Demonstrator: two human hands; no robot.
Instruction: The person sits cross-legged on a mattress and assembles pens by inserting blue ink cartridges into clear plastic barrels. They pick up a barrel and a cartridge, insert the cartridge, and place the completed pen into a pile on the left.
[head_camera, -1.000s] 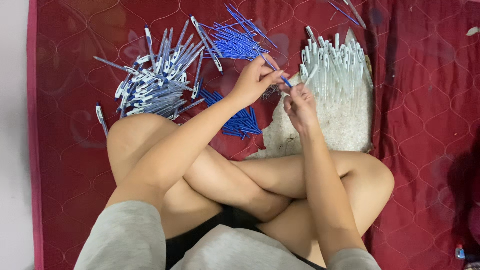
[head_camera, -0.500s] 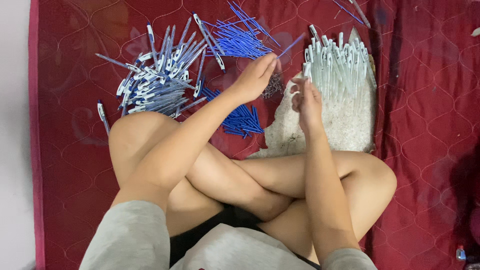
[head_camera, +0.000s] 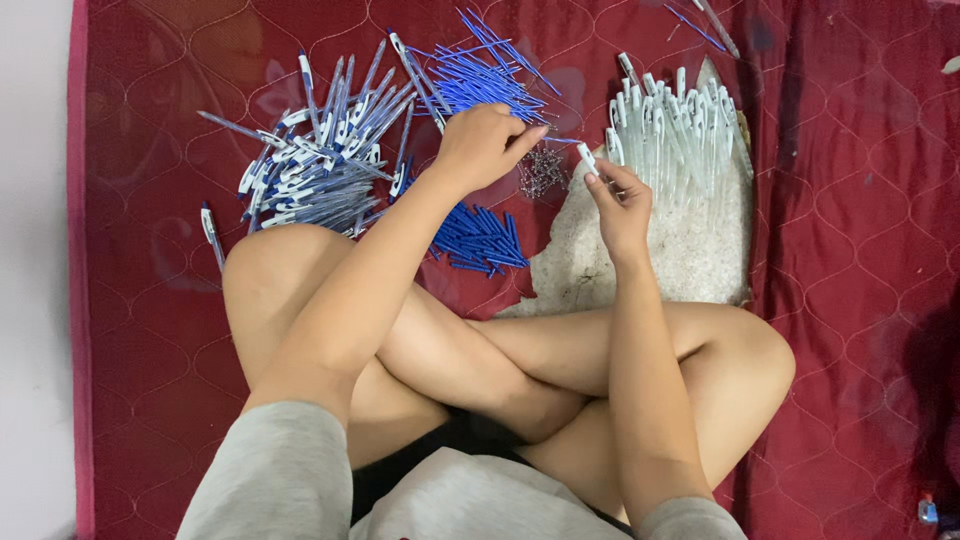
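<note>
Now my left hand (head_camera: 482, 148) has reached the thin blue refills (head_camera: 480, 82), fingers pinched, while my right hand (head_camera: 620, 205) stays clamped on a clear pen barrel (head_camera: 590, 160).

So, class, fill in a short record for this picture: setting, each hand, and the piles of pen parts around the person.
Setting: person sitting cross-legged on a red quilted cloth
Left hand: over the blue refills, fingers pinched; a thin blue piece shows at the tips
Right hand: holds a clear pen barrel at its tip
Left pile: finished pens
Right pile: clear barrels on a pale mat
Centre: small springs
</note>
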